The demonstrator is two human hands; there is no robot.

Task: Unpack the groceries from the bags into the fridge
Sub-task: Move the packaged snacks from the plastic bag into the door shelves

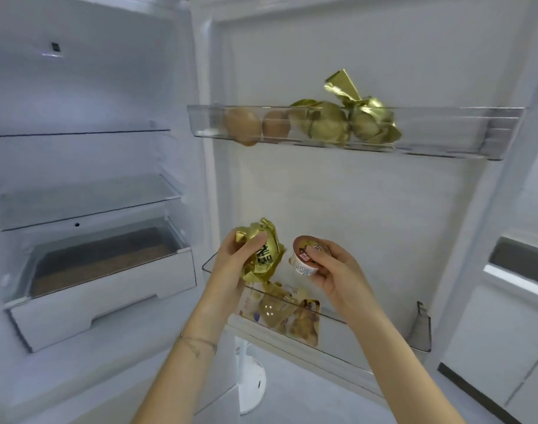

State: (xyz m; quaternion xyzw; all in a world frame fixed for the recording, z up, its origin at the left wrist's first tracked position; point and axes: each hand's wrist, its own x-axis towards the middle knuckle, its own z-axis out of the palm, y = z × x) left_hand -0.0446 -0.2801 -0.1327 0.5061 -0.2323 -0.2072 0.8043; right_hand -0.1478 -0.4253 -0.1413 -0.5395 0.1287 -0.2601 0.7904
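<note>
The fridge stands open in front of me. My left hand (240, 255) grips a crumpled gold foil packet (266, 255) with black lettering. My right hand (332, 270) holds a small white cup with a brown lid (306, 258). Both are held just above the lower door bin (338, 341), which holds several gold and printed snack packets (292, 313). The upper door bin (445, 130) carries two brown eggs (258, 125) and gold-wrapped items (350, 120).
The fridge interior on the left has bare glass shelves (87, 197) and a white drawer (102, 289) pulled partly out. A white stand base (252, 384) sits on the floor below the door. White cabinets (506, 332) stand at the right.
</note>
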